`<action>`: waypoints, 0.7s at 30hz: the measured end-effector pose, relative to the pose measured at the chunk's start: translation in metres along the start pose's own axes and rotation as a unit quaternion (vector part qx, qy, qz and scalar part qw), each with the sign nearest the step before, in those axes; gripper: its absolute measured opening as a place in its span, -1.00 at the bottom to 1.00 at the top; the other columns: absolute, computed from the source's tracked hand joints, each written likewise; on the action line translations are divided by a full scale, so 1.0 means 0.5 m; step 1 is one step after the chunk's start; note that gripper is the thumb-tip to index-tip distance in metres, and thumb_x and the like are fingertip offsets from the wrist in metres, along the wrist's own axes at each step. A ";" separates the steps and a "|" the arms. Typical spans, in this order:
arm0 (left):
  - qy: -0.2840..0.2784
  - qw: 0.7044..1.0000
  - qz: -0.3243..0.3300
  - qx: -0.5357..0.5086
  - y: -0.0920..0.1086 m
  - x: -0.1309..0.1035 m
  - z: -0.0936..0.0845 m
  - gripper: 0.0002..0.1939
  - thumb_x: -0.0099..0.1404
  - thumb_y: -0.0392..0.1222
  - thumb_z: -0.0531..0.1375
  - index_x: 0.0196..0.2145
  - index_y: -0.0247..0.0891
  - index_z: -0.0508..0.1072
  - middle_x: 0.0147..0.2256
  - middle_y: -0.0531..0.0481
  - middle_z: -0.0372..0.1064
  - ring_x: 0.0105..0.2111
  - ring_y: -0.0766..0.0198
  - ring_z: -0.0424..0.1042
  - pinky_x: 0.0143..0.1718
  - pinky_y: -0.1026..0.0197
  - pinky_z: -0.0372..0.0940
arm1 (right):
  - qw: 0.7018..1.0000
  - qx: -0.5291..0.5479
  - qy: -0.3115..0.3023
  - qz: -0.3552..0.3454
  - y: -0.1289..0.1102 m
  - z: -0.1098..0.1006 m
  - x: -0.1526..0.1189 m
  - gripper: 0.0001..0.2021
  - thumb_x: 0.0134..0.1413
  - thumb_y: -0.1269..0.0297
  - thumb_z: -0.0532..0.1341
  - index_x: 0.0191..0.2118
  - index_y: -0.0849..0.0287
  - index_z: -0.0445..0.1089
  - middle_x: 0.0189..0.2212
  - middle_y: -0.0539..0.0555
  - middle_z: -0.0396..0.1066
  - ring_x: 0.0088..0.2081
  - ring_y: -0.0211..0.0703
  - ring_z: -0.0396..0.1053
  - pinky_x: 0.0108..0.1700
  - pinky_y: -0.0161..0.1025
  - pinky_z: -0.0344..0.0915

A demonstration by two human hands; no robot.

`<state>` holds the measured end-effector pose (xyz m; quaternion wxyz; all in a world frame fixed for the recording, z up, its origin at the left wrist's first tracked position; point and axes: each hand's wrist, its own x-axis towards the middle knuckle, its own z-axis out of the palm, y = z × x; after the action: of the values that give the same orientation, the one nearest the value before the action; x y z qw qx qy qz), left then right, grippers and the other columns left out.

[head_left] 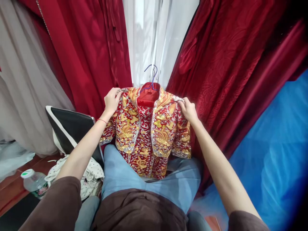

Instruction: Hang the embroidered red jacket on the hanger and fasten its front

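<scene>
While hands [112, 102] [189, 110] grip, embroidered jacket [165, 128] spreads.

Garment room, by appearance a formalwear shop or costume store; which of the two, cannot be told. Contents: long red fabric [81, 48], hung left and right; pale grey fabric [24, 67], far left; white sheer fabric [144, 38], centre back; blue fabric [276, 144], right; one red-and-gold embroidered jacket [165, 128] with purple hanger [157, 71]. Floor [13, 187]: reddish-brown. Sundries: capped clear bottle [35, 183], spotted cloth [92, 170].
</scene>
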<state>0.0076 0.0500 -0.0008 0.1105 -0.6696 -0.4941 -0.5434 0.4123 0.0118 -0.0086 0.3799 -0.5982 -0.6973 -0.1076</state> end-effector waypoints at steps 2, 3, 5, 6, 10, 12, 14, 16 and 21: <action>-0.010 0.999 -0.018 -0.025 -0.009 0.014 -0.001 -0.64 0.42 0.11 0.04 -0.07 -0.16 0.44 -0.01 -0.09 0.47 0.01 0.10 0.42 0.01 0.17 0.27 | 0.993 0.103 -0.037 0.042 0.008 -0.013 0.006 -0.64 0.36 0.05 0.08 -0.16 0.25 0.46 -0.32 0.13 0.53 -0.31 -0.14 0.41 -0.22 -0.31 0.25; -0.041 0.998 -0.029 -0.044 -0.020 0.016 0.002 -0.65 0.39 0.12 0.09 -0.07 -0.16 0.44 -0.01 -0.08 0.48 0.00 0.12 0.42 0.00 0.19 0.28 | 0.984 0.149 -0.072 0.071 0.014 -0.016 0.004 -0.61 0.33 0.01 0.09 -0.22 0.25 0.48 -0.32 0.12 0.53 -0.30 -0.14 0.41 -0.21 -0.30 0.27; -0.121 0.987 -0.059 -0.088 -0.051 0.006 0.010 -0.63 0.33 0.12 0.16 -0.07 -0.18 0.42 -0.02 -0.06 0.49 -0.04 0.17 0.43 -0.03 0.23 0.29 | 0.957 0.216 -0.141 0.130 0.027 -0.015 -0.009 -0.54 0.29 -0.07 0.09 -0.27 0.27 0.49 -0.33 0.15 0.54 -0.29 -0.12 0.43 -0.19 -0.27 0.31; -0.151 0.980 -0.077 -0.107 -0.068 -0.004 0.016 -0.62 0.31 0.11 0.17 -0.06 -0.19 0.41 -0.03 -0.06 0.49 -0.06 0.19 0.43 -0.04 0.24 0.30 | 0.948 0.235 -0.155 0.146 0.033 -0.011 -0.019 -0.51 0.27 -0.11 0.10 -0.27 0.28 0.49 -0.32 0.16 0.54 -0.27 -0.11 0.44 -0.17 -0.25 0.32; -0.132 0.979 -0.106 -0.110 -0.109 -0.046 0.031 -0.67 0.34 0.10 0.10 -0.17 -0.22 0.41 -0.19 -0.02 0.48 -0.19 0.21 0.39 -0.11 0.24 0.27 | 0.966 0.236 -0.074 0.078 0.047 0.016 -0.058 -0.53 0.14 -0.15 0.23 -0.15 0.22 0.44 -0.21 0.13 0.53 -0.23 -0.14 0.41 -0.11 -0.26 0.30; -0.097 0.988 -0.080 -0.092 -0.109 -0.053 0.033 -0.68 0.35 0.10 0.10 -0.35 -0.20 0.35 -0.38 0.04 0.38 -0.32 0.24 0.31 -0.20 0.24 0.22 | 0.979 0.200 -0.003 0.048 0.048 0.030 -0.062 -0.52 0.10 -0.21 0.23 -0.21 0.19 0.41 -0.28 0.10 0.51 -0.28 -0.15 0.36 -0.13 -0.25 0.29; -0.059 0.993 -0.061 -0.086 -0.106 -0.051 0.031 -0.59 0.35 0.13 0.10 -0.50 -0.19 0.22 -0.53 0.09 0.20 -0.43 0.28 0.20 -0.30 0.24 0.15 | 0.984 0.166 0.050 0.044 0.049 0.042 -0.054 -0.46 0.11 -0.32 0.15 -0.33 0.16 0.37 -0.41 0.07 0.45 -0.36 -0.15 0.31 -0.19 -0.22 0.28; -0.006 0.993 -0.065 -0.097 -0.106 -0.046 0.028 -0.51 0.37 0.17 0.08 -0.57 -0.19 0.12 -0.58 0.11 0.06 -0.48 0.31 0.13 -0.36 0.24 0.11 | 0.987 0.132 0.072 0.050 0.048 0.053 -0.041 -0.40 0.14 -0.39 0.04 -0.37 0.14 0.34 -0.47 0.08 0.40 -0.39 -0.11 0.29 -0.22 -0.18 0.27; -0.032 0.987 -0.128 -0.090 -0.119 -0.078 0.033 -0.56 0.38 0.22 0.10 -0.41 -0.22 0.28 -0.44 0.02 0.29 -0.32 0.20 0.36 -0.17 0.17 0.25 | 0.996 -0.014 0.076 0.045 0.035 0.090 -0.042 -0.33 0.21 -0.33 0.00 -0.05 0.29 0.33 -0.16 0.39 0.43 -0.13 0.17 0.40 -0.08 0.02 0.30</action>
<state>-0.0256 0.0692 -0.0628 -0.0362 -0.6252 -0.5279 -0.5737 0.4102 0.0277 -0.0589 0.4275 -0.6244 -0.6374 -0.1453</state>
